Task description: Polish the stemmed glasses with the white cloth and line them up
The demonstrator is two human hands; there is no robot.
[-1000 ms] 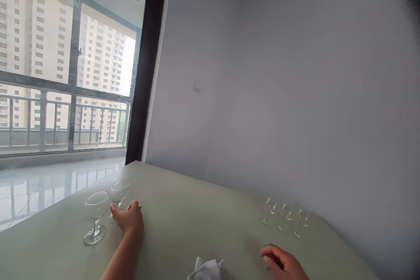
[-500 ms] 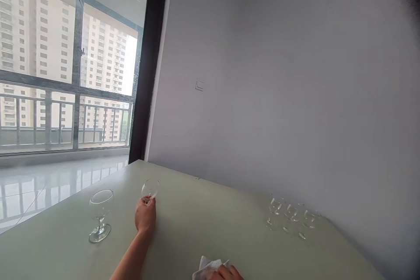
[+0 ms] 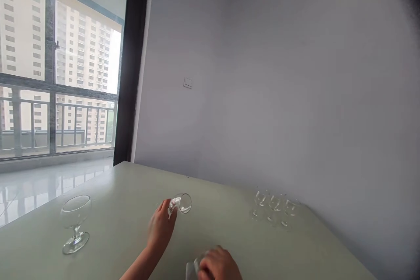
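My left hand (image 3: 163,223) is closed around the stem end of a stemmed glass (image 3: 185,203). The glass is tipped on its side above the table, its mouth toward the right. Lower down, near the bottom edge, my right hand (image 3: 219,264) is closed on a white cloth (image 3: 190,270); motion blurs the fingers and part of the cloth is hidden under them. Another stemmed glass (image 3: 76,218) stands upright on the table to the left, apart from both hands.
Several clear stemmed glasses (image 3: 274,205) stand grouped at the right, near the wall. All this is on a pale green table (image 3: 138,183). A grey wall with a light switch (image 3: 188,83) rises behind it, and a large window (image 3: 59,65) is at the left.
My left hand has moved right and tilted its glass from upright to sideways. My right hand has risen slightly with the cloth. The view has turned a little to the right.
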